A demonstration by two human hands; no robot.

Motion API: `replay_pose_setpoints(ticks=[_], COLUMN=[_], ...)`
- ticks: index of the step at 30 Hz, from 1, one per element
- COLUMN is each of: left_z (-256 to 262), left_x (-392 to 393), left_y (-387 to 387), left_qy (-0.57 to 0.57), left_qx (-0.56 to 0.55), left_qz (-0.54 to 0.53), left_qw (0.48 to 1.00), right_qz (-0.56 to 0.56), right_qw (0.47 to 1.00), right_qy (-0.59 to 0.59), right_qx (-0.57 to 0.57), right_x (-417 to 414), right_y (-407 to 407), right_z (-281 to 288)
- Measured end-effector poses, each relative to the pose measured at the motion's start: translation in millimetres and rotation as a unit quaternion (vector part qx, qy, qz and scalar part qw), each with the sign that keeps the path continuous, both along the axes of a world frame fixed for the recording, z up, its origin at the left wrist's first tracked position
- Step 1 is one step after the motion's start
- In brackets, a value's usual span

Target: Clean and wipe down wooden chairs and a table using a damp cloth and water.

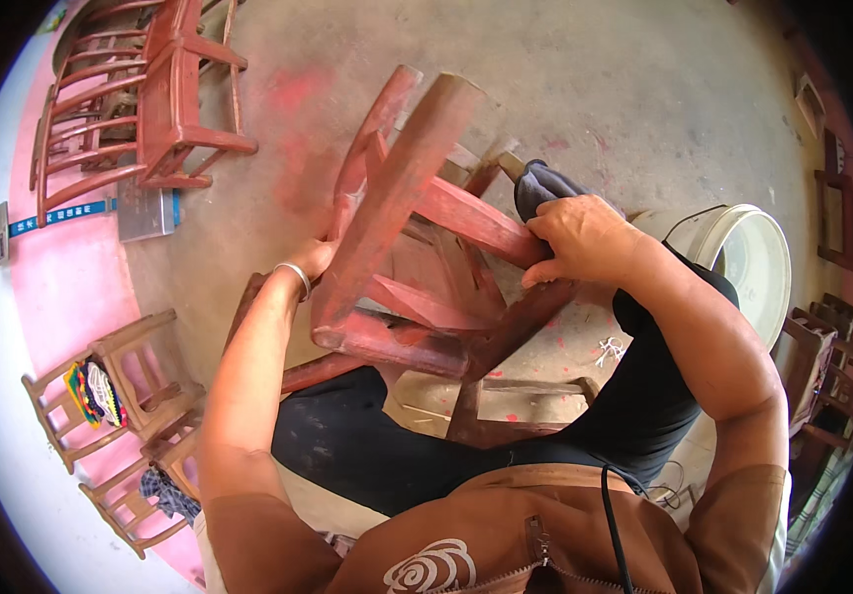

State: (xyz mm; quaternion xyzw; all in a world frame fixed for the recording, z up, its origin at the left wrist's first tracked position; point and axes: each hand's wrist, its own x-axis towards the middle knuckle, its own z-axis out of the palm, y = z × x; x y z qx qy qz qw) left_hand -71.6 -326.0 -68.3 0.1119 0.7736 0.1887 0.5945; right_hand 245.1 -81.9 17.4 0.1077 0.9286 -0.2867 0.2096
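A red-painted wooden chair or stool frame (397, 215) is tilted in front of me, its paint worn along the legs and rails. My left hand (314, 258) grips it at the left, its fingers partly hidden behind a thick leg. At the right, my right hand (582, 236) curls over the end of a rail, thumb below. Right behind those fingers is a dark grey fabric item (551, 184); whether the hand touches it cannot be told. The frame's lower corner is close above my lap, between my black-trousered legs.
A red slatted wooden bench (167, 96) stands upper left, beside a platform scale (146, 211). Small wooden chairs (137, 349) line the pink wall. To my right is a white bucket (749, 267); more wooden furniture (812, 356) lies beyond. White string (610, 350) is on the concrete floor.
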Motion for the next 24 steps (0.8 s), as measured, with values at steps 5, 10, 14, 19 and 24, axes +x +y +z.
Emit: replay_pose_setpoints(ticks=[5, 10, 14, 19, 24], left_z=[17, 31, 9, -2, -20], left_x=[-12, 20, 21, 18, 26], left_y=[7, 36, 43, 69, 69], left_qy=[0.225, 0.44, 0.504, 0.517, 0.488], left_qx=[-0.025, -0.053, -0.06, -0.03, -0.012], left_qz=[-0.026, -0.113, -0.124, -0.179, -0.234], left_qw=[0.974, 0.889, 0.853, 0.837, 0.841], right_qz=[-0.097, -0.367, -0.333, -0.324, -0.344], right_qw=[0.993, 0.917, 0.942, 0.943, 0.934], right_qy=[0.049, 0.133, 0.023, 0.005, -0.039], right_qx=[0.033, -0.082, -0.046, -0.071, -0.089], right_x=[7, 8, -38, -85, -143], right_y=[40, 96, 79, 62, 45], right_z=[-36, -40, -35, -61, -107])
